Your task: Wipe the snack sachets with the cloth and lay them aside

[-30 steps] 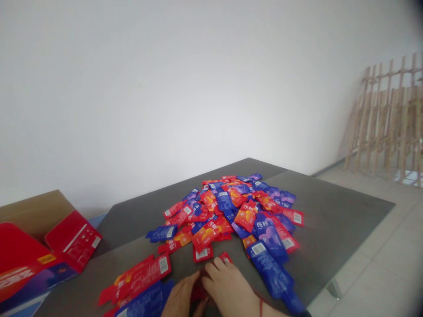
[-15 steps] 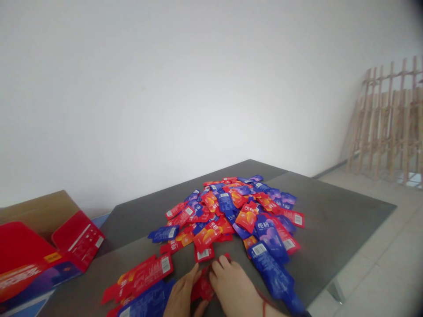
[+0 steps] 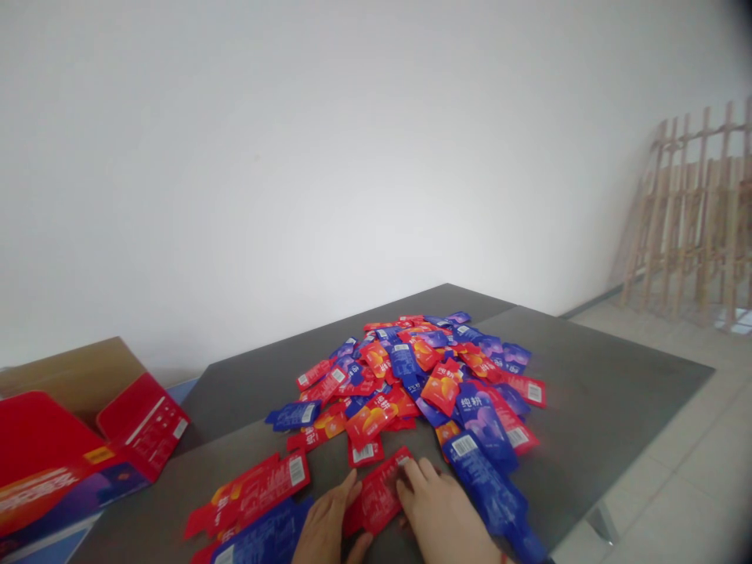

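A red pouch point(image 3: 379, 492) with small print and a barcode lies slantwise between my two hands, low in the middle of the view. My left hand point(image 3: 326, 521) holds its left end, thumb below and fingers above. At the right edge of the same pouch, my right hand point(image 3: 443, 509) has its fingers bent over it; part of that edge is hidden. Left of my hands, red pouches point(image 3: 258, 489) overlap blue pouches point(image 3: 267, 533). Just beyond is a loose heap of red and blue pouches point(image 3: 405, 360). A blue spouted pouch point(image 3: 485, 482) lies beside my right hand.
An opened red and blue carton point(image 3: 76, 470) with raised flaps stands at the left. The dark table point(image 3: 611, 376) ends at the right above a tiled floor. A white wall point(image 3: 352, 157) rises behind it, and wooden racks point(image 3: 693, 219) lean at the far right.
My right hand has shifted right, away from my left hand. The red pouch between them, mostly covered before, now shows flatter and more fully.
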The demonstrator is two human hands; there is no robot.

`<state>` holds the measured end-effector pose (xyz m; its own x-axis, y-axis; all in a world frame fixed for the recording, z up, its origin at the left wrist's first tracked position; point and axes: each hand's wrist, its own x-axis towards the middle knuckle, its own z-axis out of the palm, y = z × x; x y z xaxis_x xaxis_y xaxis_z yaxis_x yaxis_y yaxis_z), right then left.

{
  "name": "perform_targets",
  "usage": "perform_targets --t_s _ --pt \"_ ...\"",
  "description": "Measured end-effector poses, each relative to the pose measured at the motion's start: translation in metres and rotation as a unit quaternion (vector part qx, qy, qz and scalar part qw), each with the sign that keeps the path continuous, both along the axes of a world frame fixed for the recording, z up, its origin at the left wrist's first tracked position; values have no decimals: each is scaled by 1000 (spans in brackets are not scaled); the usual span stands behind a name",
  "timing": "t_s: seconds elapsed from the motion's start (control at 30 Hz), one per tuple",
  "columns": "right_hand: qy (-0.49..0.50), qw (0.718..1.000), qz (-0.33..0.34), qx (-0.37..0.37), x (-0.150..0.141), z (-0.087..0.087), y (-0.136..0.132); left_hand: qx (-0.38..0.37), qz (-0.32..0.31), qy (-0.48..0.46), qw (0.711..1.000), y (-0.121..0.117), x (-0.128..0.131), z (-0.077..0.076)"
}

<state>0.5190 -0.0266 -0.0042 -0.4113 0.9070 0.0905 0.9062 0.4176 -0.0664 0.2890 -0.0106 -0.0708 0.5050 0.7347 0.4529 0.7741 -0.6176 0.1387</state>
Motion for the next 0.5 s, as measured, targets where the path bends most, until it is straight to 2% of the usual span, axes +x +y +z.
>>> perform_targets --t_s 0.1,0.17,0.37,0.5 --pt "7 996 83 -26 -16 1 0 3 -6 1 1000 0 0 2" --pt "13 994 103 -37 -21 1 1 2 -5 4 1000 1 0 3" --pt "8 1000 -26 10 -14 7 17 2 2 18 1000 3 0 2" --pt "-7 997 -64 29 -8 3 24 12 1 40 999 3 -1 -1"
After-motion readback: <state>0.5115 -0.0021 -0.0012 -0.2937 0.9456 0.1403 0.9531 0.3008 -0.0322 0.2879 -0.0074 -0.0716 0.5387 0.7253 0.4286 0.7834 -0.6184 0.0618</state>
